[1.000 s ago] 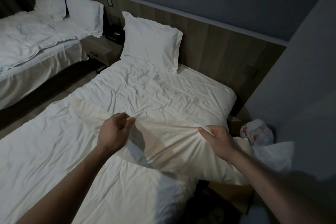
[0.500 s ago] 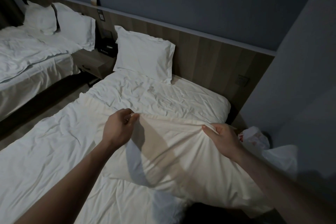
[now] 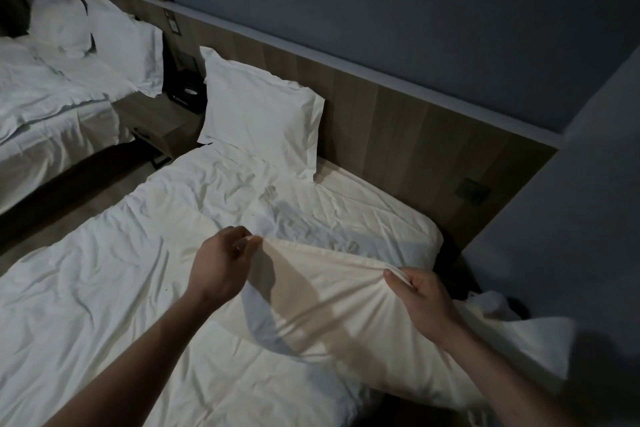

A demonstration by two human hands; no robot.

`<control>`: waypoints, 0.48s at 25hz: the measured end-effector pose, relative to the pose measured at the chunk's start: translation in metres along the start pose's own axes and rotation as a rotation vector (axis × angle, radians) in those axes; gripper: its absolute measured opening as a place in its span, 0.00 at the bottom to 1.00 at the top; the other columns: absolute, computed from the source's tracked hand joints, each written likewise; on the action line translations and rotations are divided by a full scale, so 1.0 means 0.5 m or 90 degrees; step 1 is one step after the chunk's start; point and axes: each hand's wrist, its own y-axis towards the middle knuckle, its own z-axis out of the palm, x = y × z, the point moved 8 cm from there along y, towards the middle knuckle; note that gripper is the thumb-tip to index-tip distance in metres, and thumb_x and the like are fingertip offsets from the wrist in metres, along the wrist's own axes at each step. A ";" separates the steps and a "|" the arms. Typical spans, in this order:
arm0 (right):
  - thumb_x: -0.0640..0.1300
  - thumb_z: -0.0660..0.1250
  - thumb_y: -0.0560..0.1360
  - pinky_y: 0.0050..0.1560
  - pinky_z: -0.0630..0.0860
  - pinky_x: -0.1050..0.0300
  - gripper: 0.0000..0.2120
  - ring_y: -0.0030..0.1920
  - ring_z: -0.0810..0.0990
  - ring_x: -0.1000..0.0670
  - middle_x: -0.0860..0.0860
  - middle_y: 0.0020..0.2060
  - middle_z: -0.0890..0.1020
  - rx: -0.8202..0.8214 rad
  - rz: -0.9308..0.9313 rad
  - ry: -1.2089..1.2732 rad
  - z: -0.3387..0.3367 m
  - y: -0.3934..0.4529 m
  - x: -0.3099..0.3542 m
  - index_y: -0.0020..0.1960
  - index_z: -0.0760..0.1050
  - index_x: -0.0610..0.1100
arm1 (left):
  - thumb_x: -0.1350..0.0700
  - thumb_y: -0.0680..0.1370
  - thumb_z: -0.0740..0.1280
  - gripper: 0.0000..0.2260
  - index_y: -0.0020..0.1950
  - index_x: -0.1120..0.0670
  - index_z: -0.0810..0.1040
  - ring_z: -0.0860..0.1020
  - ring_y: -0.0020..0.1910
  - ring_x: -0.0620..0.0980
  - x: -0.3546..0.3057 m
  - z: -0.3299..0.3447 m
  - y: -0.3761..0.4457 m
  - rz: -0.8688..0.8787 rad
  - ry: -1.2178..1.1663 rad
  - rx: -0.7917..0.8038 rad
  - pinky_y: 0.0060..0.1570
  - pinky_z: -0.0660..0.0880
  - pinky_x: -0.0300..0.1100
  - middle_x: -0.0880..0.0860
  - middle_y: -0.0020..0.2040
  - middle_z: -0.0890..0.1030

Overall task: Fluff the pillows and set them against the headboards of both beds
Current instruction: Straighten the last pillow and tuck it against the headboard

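Note:
A cream pillow (image 3: 332, 315) hangs over the right side of the near bed (image 3: 104, 305). My left hand (image 3: 221, 267) pinches its top edge at the left, and my right hand (image 3: 420, 298) grips the same edge at the right. One white pillow (image 3: 263, 114) leans upright against the wooden headboard (image 3: 398, 135) of the near bed. Two more white pillows (image 3: 114, 38) stand against the headboard of the far bed (image 3: 45, 94) at the upper left.
A wooden nightstand (image 3: 162, 121) with a dark object on it stands between the beds. A grey wall (image 3: 571, 218) closes in on the right. White bags or cloth (image 3: 491, 305) lie on the floor beside the bed there.
Both hands have kept their hold on the pillow's top edge and carried it slightly right and up. The view has shifted, so the far bed sits more to the left.

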 end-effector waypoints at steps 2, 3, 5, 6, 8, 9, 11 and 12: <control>0.41 0.70 0.81 0.31 0.56 0.55 0.29 0.29 0.60 0.60 0.57 0.27 0.58 0.003 0.023 0.007 -0.030 0.080 -0.047 0.31 0.55 0.53 | 0.50 0.80 0.69 0.10 0.39 0.48 0.79 0.80 0.37 0.49 -0.024 0.055 0.069 -0.019 0.010 0.010 0.38 0.74 0.45 0.48 0.37 0.81; 0.41 0.70 0.81 0.31 0.56 0.55 0.29 0.29 0.60 0.60 0.58 0.27 0.59 0.002 0.032 0.012 -0.047 0.119 -0.067 0.30 0.55 0.53 | 0.50 0.80 0.69 0.10 0.38 0.47 0.78 0.80 0.38 0.48 -0.039 0.079 0.102 -0.027 0.013 0.014 0.38 0.74 0.45 0.48 0.38 0.81; 0.41 0.70 0.81 0.32 0.57 0.55 0.29 0.30 0.61 0.60 0.58 0.27 0.59 0.000 0.038 0.027 -0.081 0.194 -0.097 0.30 0.55 0.52 | 0.49 0.80 0.69 0.10 0.39 0.48 0.79 0.81 0.38 0.49 -0.074 0.128 0.172 -0.030 0.020 0.019 0.39 0.76 0.46 0.48 0.39 0.81; 0.41 0.70 0.81 0.32 0.57 0.55 0.29 0.30 0.61 0.59 0.58 0.27 0.59 0.000 0.041 0.029 -0.096 0.228 -0.110 0.30 0.55 0.52 | 0.49 0.80 0.69 0.09 0.40 0.48 0.80 0.81 0.38 0.50 -0.088 0.151 0.207 -0.028 0.021 0.022 0.40 0.77 0.46 0.48 0.39 0.82; 0.41 0.69 0.81 0.33 0.58 0.54 0.29 0.30 0.61 0.58 0.57 0.27 0.59 -0.009 0.050 0.026 -0.126 0.294 -0.131 0.30 0.56 0.52 | 0.50 0.80 0.69 0.09 0.42 0.50 0.81 0.81 0.39 0.52 -0.114 0.195 0.276 -0.024 0.021 0.028 0.41 0.77 0.47 0.48 0.40 0.82; 0.41 0.69 0.81 0.33 0.58 0.54 0.29 0.30 0.61 0.58 0.57 0.26 0.59 -0.013 0.051 0.021 -0.135 0.317 -0.136 0.30 0.56 0.52 | 0.50 0.80 0.69 0.08 0.42 0.50 0.82 0.81 0.39 0.53 -0.124 0.210 0.302 -0.022 0.021 0.032 0.41 0.77 0.47 0.48 0.40 0.82; 0.42 0.69 0.82 0.34 0.59 0.54 0.29 0.29 0.62 0.58 0.57 0.26 0.59 -0.011 0.054 0.010 -0.149 0.352 -0.150 0.29 0.56 0.53 | 0.50 0.80 0.69 0.09 0.41 0.50 0.80 0.80 0.40 0.54 -0.142 0.234 0.344 -0.018 0.028 0.038 0.40 0.76 0.48 0.48 0.39 0.81; 0.43 0.69 0.82 0.34 0.59 0.54 0.29 0.29 0.62 0.58 0.57 0.26 0.59 -0.012 0.061 0.012 -0.154 0.365 -0.158 0.29 0.57 0.53 | 0.50 0.80 0.68 0.10 0.40 0.50 0.79 0.80 0.40 0.55 -0.149 0.245 0.360 -0.015 0.032 0.044 0.40 0.76 0.48 0.48 0.39 0.81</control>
